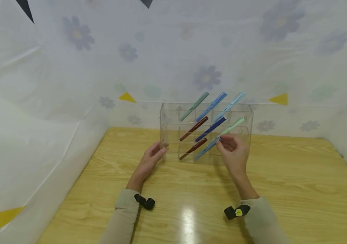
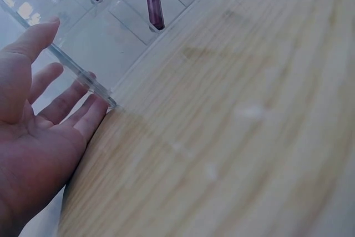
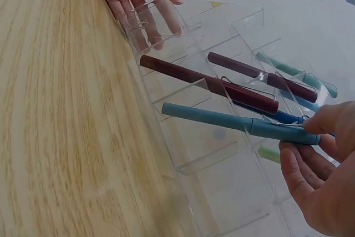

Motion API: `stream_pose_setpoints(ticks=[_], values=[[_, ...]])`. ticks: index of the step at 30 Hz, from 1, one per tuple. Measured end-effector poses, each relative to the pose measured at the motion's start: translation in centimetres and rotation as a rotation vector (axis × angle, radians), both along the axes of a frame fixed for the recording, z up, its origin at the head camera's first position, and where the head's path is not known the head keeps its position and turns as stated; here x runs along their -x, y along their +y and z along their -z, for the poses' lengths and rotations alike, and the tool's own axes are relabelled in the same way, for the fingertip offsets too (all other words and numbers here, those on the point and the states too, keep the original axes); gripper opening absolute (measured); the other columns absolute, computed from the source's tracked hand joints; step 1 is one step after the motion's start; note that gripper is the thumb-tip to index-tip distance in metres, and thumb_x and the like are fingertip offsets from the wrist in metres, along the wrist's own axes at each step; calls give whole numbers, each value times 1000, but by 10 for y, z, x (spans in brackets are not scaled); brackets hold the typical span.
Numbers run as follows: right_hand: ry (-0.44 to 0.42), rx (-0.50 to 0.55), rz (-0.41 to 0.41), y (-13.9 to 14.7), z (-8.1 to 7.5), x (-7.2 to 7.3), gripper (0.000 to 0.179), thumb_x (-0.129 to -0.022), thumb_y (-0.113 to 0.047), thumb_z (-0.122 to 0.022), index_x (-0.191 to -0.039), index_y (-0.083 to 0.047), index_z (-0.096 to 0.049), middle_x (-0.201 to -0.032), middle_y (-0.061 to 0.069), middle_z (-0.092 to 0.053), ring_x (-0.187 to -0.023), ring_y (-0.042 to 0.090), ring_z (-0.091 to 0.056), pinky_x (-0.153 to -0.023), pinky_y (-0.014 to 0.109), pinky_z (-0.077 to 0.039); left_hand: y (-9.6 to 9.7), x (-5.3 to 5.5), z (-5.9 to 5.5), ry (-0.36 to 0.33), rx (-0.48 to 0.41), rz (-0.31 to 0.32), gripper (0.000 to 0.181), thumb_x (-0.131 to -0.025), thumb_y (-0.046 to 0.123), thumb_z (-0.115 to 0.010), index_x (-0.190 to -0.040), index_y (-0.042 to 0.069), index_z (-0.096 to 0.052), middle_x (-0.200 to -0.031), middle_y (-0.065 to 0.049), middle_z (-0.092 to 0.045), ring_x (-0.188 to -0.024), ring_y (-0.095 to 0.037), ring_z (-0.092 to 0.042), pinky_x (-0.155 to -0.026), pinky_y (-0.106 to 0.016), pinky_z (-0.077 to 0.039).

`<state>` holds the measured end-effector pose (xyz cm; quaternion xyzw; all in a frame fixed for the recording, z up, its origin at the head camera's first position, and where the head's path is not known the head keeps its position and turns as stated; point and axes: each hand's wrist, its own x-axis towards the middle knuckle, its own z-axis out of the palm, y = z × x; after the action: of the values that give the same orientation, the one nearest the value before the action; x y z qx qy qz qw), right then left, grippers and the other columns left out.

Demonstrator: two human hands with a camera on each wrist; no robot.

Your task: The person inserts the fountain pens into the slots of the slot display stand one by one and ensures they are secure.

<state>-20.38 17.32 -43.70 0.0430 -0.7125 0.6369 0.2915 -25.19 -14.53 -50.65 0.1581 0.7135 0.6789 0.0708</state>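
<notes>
A clear tiered pen stand (image 1: 170, 134) stands on the table with capped pens slanting across its compartments. My right hand (image 1: 234, 152) pinches the cap end of a light blue pen (image 3: 205, 117) in the lowest row, between thumb and fingers. Left of it in that row lies a maroon pen (image 1: 193, 149). The middle row has another maroon pen (image 1: 193, 128), a dark blue pen (image 1: 210, 129) and a mint pen (image 1: 235, 124), partly behind my right hand. My left hand (image 2: 44, 120) is at the stand's left side, fingers fairly straight and touching its edge, thumb toward the front.
Along the top row rest a green pen (image 1: 194, 106), a blue pen (image 1: 211, 106) and a pale blue pen (image 1: 229, 106). The wood-grain table (image 1: 173, 189) meets a flower-printed sheet (image 1: 173, 67) behind the stand. Yellow triangles (image 1: 279, 99) mark the sheet.
</notes>
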Motion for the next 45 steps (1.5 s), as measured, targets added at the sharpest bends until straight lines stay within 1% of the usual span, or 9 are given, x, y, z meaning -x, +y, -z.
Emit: stream_pose_setpoints(ticks=[5, 11, 14, 19, 22, 26, 33, 40, 45], values=[[-54, -42, 20, 7, 0, -1, 19, -90, -1, -79, -104, 9, -71, -99, 23, -73, -80, 5, -71, -72, 20, -58, 5, 1, 0, 7, -8, 1, 57, -106, 32, -59, -157, 12, -42, -150, -10, -54, -141, -25, -47, -115, -50, -36], [-123, -49, 4, 19, -1, -3, 21, -92, 1, -76, -108, 12, -69, -100, 29, -72, -78, 14, -74, -70, 29, -60, 9, 0, -2, 4, -3, 5, 54, -106, 32, -59, -156, 17, -45, -150, -10, -54, -140, -25, -48, -114, -49, -37], [-134, -75, 4, 24, 1, -3, 20, -92, 2, -75, -107, 14, -68, -97, 31, -72, -74, 9, -73, -67, 28, -60, 10, 0, -2, 2, 8, 3, 54, -107, 32, -59, -156, 18, -45, -150, -9, -54, -140, -25, -48, -114, -49, -38], [-129, -127, 15, 32, 5, -5, 19, -93, -5, -77, -105, 9, -70, -92, 26, -74, -70, 0, -69, -66, 28, -60, 11, 1, -1, 8, 19, 15, 55, -107, 31, -58, -157, 14, -43, -150, -9, -55, -140, -24, -48, -114, -49, -38], [-121, -148, 5, 34, 7, -7, 20, -93, -8, -77, -105, 7, -70, -90, 24, -74, -72, 6, -72, -66, 29, -60, 12, 1, 0, 6, 10, 24, 56, -107, 29, -58, -158, 11, -42, -149, -10, -55, -140, -24, -48, -114, -49, -38], [-118, -190, 0, 35, 8, -8, 20, -94, -10, -77, -105, 5, -70, -89, 21, -75, -74, 17, -74, -66, 24, -59, 11, 1, -1, 3, 17, 30, 57, -108, 28, -57, -158, 10, -40, -150, -10, -54, -140, -24, -47, -115, -48, -37], [-116, -193, -33, 37, 5, -8, 19, -95, -9, -75, -106, 5, -69, -90, 23, -74, -75, 14, -74, -66, 28, -60, 12, 1, -1, 16, 21, 38, 57, -108, 30, -57, -158, 11, -40, -150, -11, -54, -141, -26, -46, -115, -50, -36], [-192, -167, -52, 29, -1, -12, 17, -96, 1, -70, -109, 12, -66, -96, 31, -72, -77, 20, -74, -69, 32, -61, 6, -1, 2, 18, 25, 34, 55, -107, 30, -58, -157, 13, -42, -149, -10, -55, -141, -27, -47, -114, -50, -36], [-162, -197, -67, 23, -4, -14, 17, -96, 2, -70, -107, 14, -65, -94, 30, -72, -79, 35, -74, -69, 31, -61, -1, -2, 4, 8, 27, 19, 54, -107, 30, -58, -156, 14, -45, -149, -8, -55, -139, -30, -48, -114, -51, -37]])
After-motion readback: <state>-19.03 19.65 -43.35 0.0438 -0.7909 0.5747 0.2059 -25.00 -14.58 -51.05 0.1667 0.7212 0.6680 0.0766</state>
